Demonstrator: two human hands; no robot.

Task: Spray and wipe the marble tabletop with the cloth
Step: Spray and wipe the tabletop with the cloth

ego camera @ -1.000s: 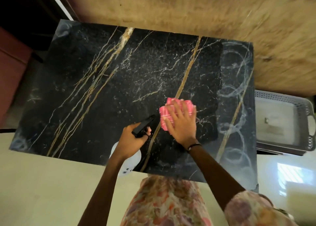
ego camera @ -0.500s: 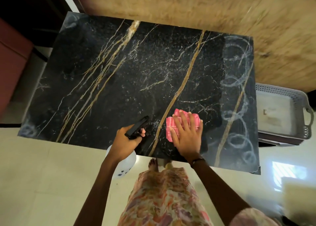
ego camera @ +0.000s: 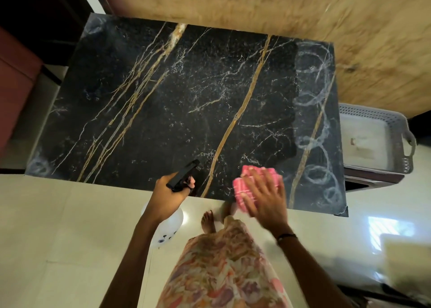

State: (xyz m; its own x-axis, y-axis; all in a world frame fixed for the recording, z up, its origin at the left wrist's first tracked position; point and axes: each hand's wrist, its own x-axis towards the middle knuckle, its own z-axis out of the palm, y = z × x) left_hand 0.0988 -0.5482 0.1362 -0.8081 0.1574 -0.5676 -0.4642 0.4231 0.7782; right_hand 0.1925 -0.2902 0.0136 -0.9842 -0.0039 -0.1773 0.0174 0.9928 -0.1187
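Observation:
The black marble tabletop (ego camera: 163,102) with gold and white veins fills the middle of the view. Pale swirl marks cover its right strip (ego camera: 319,121). My right hand (ego camera: 265,198) lies flat with spread fingers on a folded pink cloth (ego camera: 242,184), pressing it at the table's near edge; hand and cloth are motion-blurred. My left hand (ego camera: 169,193) grips the black trigger head of a spray bottle (ego camera: 184,174) just over the near edge. The bottle's white round body (ego camera: 170,226) hangs below my wrist, off the table.
A grey perforated plastic basket (ego camera: 373,137) stands right of the table. A wooden wall (ego camera: 256,2) runs behind it. A reddish-brown piece of furniture (ego camera: 14,86) sits at the left. Pale floor tiles (ego camera: 58,237) and my bare foot (ego camera: 208,221) lie below the near edge.
My right hand has dragged the pink cloth toward me and to the right, down to the table's near edge. The left hand with the bottle has drawn back to the edge too.

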